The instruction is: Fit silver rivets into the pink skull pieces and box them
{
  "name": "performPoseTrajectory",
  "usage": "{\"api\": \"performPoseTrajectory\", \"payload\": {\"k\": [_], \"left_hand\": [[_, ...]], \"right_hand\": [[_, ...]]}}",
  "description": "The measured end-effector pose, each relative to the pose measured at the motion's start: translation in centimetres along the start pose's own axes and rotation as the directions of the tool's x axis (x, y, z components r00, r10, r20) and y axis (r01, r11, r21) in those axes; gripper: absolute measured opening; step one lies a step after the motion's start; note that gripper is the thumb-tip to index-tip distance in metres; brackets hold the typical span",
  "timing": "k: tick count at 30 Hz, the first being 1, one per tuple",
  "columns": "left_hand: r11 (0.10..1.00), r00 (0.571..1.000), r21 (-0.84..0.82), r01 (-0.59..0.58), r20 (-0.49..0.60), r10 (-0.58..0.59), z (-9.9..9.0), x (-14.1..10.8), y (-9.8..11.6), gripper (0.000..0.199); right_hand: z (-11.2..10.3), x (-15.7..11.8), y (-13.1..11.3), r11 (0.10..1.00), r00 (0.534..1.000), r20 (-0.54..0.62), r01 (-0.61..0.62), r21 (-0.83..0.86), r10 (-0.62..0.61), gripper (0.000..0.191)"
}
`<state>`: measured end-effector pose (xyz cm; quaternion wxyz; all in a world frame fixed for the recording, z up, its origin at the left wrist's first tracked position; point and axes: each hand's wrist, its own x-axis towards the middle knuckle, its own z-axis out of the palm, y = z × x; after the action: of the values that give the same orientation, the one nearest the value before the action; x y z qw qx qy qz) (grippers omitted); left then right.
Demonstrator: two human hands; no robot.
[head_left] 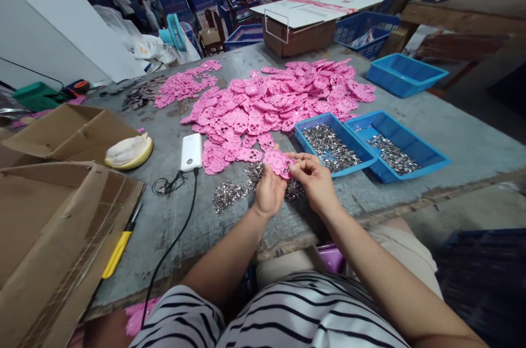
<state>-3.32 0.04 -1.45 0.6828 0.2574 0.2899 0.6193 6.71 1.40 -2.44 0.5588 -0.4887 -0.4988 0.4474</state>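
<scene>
A pink plastic piece [278,161] with cut-out holes is gripped in my left hand [270,190], thumb on its near edge. My right hand [313,178] pinches at the piece's right side, and whatever sits between its fingertips is too small to make out. Under and beside my hands lie heaps of small shiny metal parts [229,195]. Just beyond, a large pile of similar pink pieces [263,109] spreads over the grey table [460,134]. Two blue trays [372,160] of small metal parts stand right of my right hand.
Left of the pile lie a white power bank [191,152] with a black cable, a fruit rind [130,152], a yellow-handled tool [118,252] and open cardboard boxes [53,238]. Another blue tray [405,75] and a covered carton [299,35] stand farther back. People sit beyond.
</scene>
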Motion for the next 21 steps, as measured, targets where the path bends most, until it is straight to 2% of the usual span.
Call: {"api": "performPoseTrajectory", "payload": {"k": [7,13,16,21], "left_hand": [[0.998,1.0,-0.056,0.003,0.011,-0.002,0.19,-0.07,0.07,0.052],[0.997,0.999,-0.075,0.037,-0.027,-0.039,0.25,-0.09,0.1,0.053],[0.996,0.999,-0.081,0.025,-0.017,-0.027,0.22,-0.05,0.04,0.052],[0.992,1.0,-0.126,0.013,0.007,-0.012,-0.24,0.26,-0.04,0.051]], "right_hand": [[0.12,-0.01,0.45,0.996,0.996,-0.045,0.076,-0.043,-0.078,0.023],[-0.08,0.09,0.41,0.99,0.994,-0.022,0.101,-0.096,-0.103,0.02],[0.1,-0.12,0.57,0.963,0.979,-0.028,0.193,-0.187,-0.202,0.016],[0.24,-0.62,0.31,0.836,0.912,0.007,0.38,-0.397,-0.41,0.006]]}}
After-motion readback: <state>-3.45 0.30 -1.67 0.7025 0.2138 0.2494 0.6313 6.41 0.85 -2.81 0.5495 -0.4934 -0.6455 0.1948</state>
